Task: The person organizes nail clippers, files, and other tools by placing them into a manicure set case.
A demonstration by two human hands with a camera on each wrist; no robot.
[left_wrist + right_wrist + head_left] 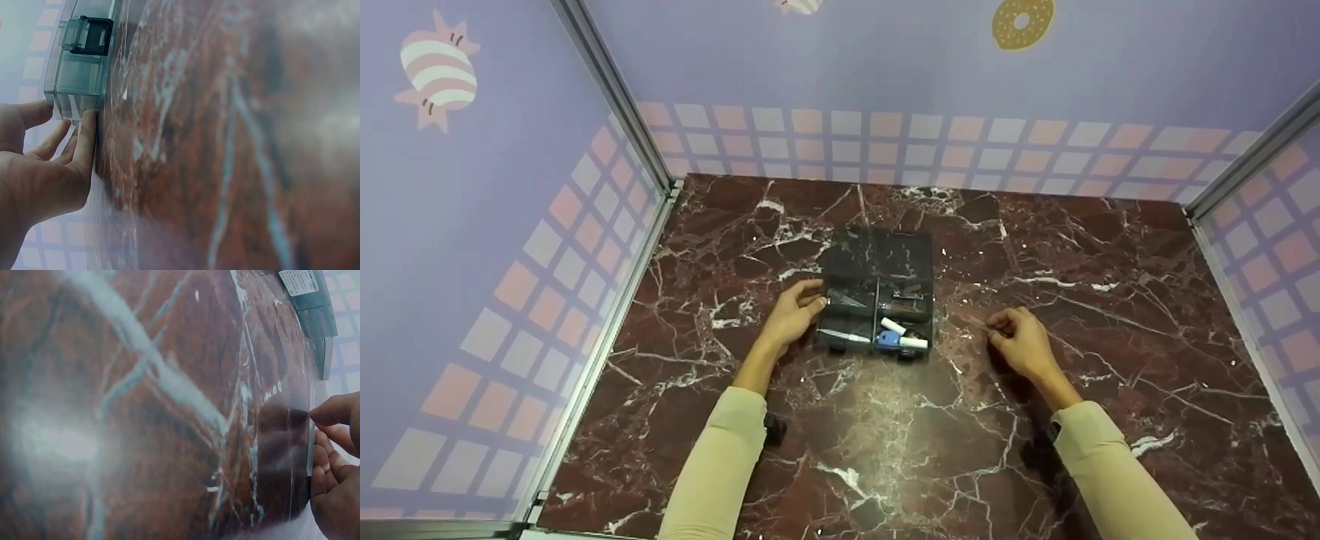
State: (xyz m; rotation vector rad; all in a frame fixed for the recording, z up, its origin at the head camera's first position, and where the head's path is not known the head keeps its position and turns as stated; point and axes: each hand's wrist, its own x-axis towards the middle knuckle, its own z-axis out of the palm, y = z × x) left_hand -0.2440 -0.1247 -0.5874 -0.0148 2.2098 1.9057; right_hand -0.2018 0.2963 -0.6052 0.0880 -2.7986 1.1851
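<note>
A dark see-through compartment box (pixel 876 296) sits on the marbled table. My left hand (pixel 797 315) holds its left side; in the left wrist view thumb and fingers are at the corner of the box (pixel 79 84), near a black latch (pixel 93 36). To the right of the box, my right hand (pixel 1024 341) pinches a thin clear strip (pixel 310 439) between thumb and fingers, close over the table. Inside the near right compartment are a blue piece (pixel 888 339) and white stick-like pieces (pixel 913 343). A pale pen-like piece (pixel 846 335) lies in the near left one.
Small clear pointed pieces (pixel 846 298) and small brownish pieces (pixel 901 306) lie in the middle compartments. Patterned purple walls (pixel 885 67) enclose the marbled table (pixel 1110 315) at the back and sides. A printed label (pixel 299 281) is on the box.
</note>
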